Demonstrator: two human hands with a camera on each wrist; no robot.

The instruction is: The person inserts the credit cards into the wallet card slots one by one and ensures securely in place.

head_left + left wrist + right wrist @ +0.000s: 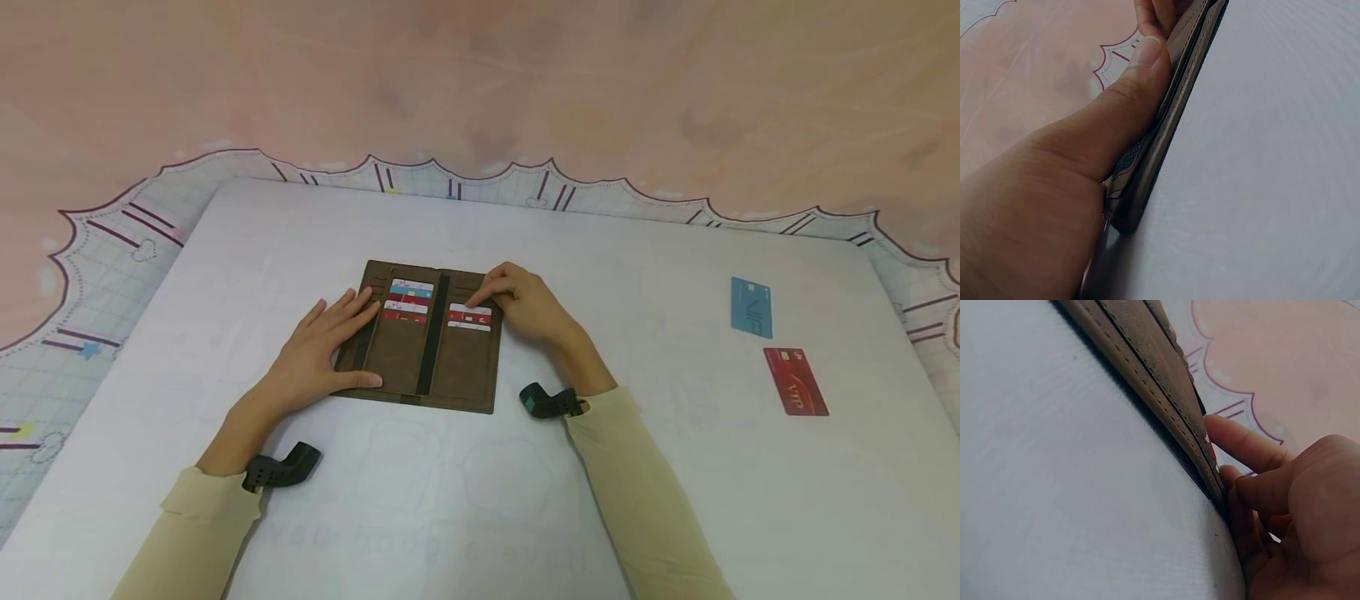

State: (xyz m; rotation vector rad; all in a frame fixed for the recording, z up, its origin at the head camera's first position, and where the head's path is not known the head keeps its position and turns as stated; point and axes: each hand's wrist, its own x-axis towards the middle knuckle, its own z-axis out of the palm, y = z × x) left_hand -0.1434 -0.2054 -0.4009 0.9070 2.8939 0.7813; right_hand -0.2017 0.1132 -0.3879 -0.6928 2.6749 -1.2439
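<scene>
An open brown card wallet (467,367) lies flat on the white table. Its left panel holds several red, white and blue cards (408,292) in slots; on the right panel, red and white cards (471,317) show their top edges. My left hand (318,346) rests on the wallet's left side, fingers spread and thumb along the lower part. At the right panel, the index fingertip of my right hand (528,304) touches the top of the cards. In the right wrist view its other fingers bend beside the wallet's edge (1166,415).
To the right lie a blue VIP card (751,307) and, nearer me, a red VIP card (797,382). The white table cover (637,250) has a scalloped patterned border. Each wrist wears a black camera mount (281,468).
</scene>
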